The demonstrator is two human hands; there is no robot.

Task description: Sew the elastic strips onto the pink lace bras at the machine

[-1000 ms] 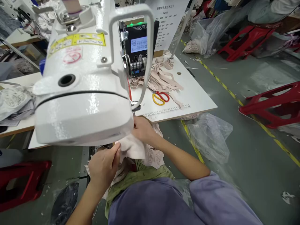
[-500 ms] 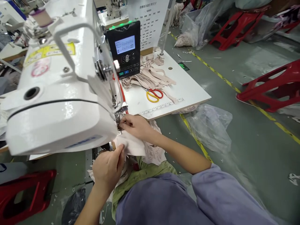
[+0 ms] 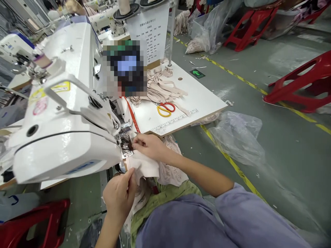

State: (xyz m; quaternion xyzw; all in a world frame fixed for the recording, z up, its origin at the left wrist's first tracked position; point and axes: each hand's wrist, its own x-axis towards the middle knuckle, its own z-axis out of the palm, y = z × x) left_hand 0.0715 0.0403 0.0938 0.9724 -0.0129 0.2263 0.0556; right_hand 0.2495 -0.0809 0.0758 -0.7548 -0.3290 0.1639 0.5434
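A white sewing machine (image 3: 69, 148) stands at the left, its metal presser clamp (image 3: 127, 154) resting at the edge of a pale pink fabric piece (image 3: 144, 164). My left hand (image 3: 120, 193) pinches the near edge of this fabric between thumb and forefinger. Just right of the needle area, my right hand (image 3: 150, 147) has its fingers closed, with the fabric below the palm. What those fingertips hold is hidden. Pale lace (image 3: 170, 170) hangs from the fabric beside my right wrist, over a green cloth (image 3: 152, 206) at my lap.
On the white table (image 3: 207, 100) lie scissors (image 3: 165, 109) with red and yellow handles, a heap of beige straps (image 3: 165, 86) and a printed ruler (image 3: 178, 120). A blurred control panel (image 3: 126, 69) stands behind. Red stools (image 3: 300, 82) and a plastic bag (image 3: 238, 137) are on the floor.
The view has shifted, showing more of the machine's top and the clamp. Both hands keep about the same places on the fabric, the right fingers slightly clearer of the needle area.
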